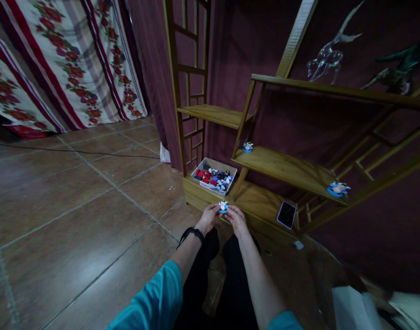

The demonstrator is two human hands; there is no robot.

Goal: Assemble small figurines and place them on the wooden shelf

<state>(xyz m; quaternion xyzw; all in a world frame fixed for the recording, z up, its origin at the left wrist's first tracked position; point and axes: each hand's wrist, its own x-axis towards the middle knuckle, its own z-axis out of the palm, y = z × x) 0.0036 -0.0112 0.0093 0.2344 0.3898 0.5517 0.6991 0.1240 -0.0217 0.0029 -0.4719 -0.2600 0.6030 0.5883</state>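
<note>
Between my two hands is a small figurine [223, 206] with a blue base, held upright in front of the low shelf. My left hand [210, 217] pinches its left side, and my right hand [236, 217] grips the right side with the fingertips. Just beyond them, a shallow cardboard box [213, 189] holds several small red, white, purple and black figures. Two similar blue-based figurines stand on the middle shelf [285, 169]: one figurine [247, 147] at its left end, another figurine [338, 189] at its right end.
A tablet-like device [286, 215] leans on the bottom shelf at right. Higher up stand a clear glass deer [328, 59] and a dark green ornament [398, 68]. A small white object [298, 245] lies by the shelf foot. A black cable [75, 151] crosses the tiled floor.
</note>
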